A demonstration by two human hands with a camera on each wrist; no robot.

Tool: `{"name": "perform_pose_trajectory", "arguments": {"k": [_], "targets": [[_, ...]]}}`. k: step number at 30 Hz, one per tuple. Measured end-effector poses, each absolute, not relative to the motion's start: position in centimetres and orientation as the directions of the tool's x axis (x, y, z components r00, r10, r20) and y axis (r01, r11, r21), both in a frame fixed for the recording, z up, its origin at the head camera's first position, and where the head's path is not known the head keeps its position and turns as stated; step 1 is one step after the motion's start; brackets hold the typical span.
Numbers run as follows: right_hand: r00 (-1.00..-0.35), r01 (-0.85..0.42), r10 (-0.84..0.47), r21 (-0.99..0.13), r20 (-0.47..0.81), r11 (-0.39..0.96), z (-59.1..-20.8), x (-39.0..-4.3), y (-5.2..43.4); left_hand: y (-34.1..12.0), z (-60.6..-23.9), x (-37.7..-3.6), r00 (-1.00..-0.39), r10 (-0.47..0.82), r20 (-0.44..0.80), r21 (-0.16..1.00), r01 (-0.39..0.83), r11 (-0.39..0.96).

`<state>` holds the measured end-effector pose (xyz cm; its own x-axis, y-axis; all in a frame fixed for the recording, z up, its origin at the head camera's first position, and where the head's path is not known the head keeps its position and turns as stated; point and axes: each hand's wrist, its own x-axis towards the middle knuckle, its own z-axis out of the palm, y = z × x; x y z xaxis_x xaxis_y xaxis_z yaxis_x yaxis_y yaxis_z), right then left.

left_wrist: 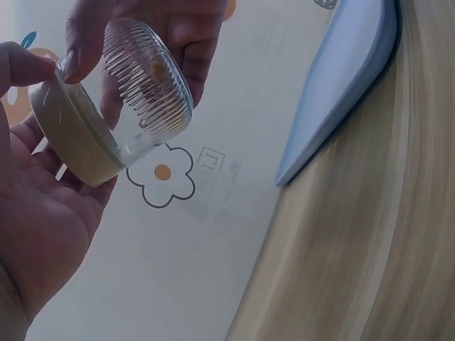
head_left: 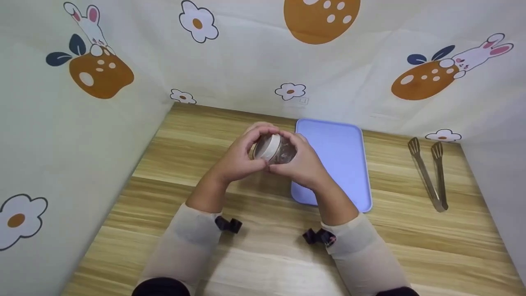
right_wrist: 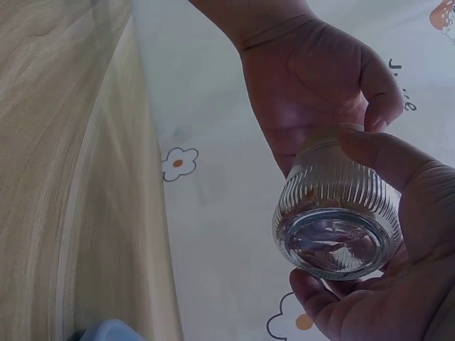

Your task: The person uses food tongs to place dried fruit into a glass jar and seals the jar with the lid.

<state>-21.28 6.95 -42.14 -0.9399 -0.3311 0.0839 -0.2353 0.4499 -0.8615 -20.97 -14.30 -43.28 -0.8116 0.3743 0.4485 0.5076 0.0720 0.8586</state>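
Both hands hold one small ribbed glass jar [right_wrist: 341,192] up over the wooden table. Its pale cream lid [left_wrist: 75,131] faces left in the head view, with the jar tipped on its side. My left hand [head_left: 241,158] grips the lid, thumb on the near edge and fingers round the far side. Around the glass body curl the fingers and thumb of my right hand [head_left: 302,162]. A few small brownish bits show through the glass in the left wrist view. The jar's round base is turned toward the right wrist camera.
A light blue-purple tray [head_left: 341,160] lies on the table [head_left: 263,255], partly under the right forearm. Metal tongs [head_left: 431,181] with slotted ends lie farther right. Printed cloth walls [head_left: 238,70] enclose the table at the back and both sides.
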Motion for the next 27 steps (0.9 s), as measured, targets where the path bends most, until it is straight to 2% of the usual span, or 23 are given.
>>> {"name": "perform_pose_trajectory", "arguments": {"k": [3,9,12,17,23,27], "targets": [[-0.940,-0.236,-0.330,-0.861,0.085,0.450,-42.10,-21.29,6.90,-14.31,-43.23,-20.96,-0.826,0.365,0.429,0.869,0.488,0.083],[-0.948,-0.215,-0.311,-0.862,0.071,0.459,-42.13,-21.46,6.93,-14.04,-42.80,-20.83,-0.931,0.275,0.239,0.877,0.329,0.350],[-0.949,-0.210,-0.309,-0.863,0.066,0.460,-42.14,-21.53,6.95,-14.00,-42.79,-20.90,-0.948,0.256,0.189,0.879,0.279,0.386],[-0.944,-0.218,-0.323,-0.869,0.071,0.444,-42.01,-21.55,7.13,-14.30,-42.90,-21.03,-0.922,0.290,0.257,0.905,0.334,0.262],[-0.933,-0.226,-0.352,-0.881,0.073,0.416,-41.81,-21.44,7.25,-14.82,-43.25,-21.14,-0.833,0.405,0.377,0.906,0.422,0.024],[-0.929,-0.229,-0.362,-0.883,0.073,0.411,-41.89,-21.36,7.18,-14.92,-43.37,-21.14,-0.796,0.444,0.411,0.893,0.449,-0.021]]}}
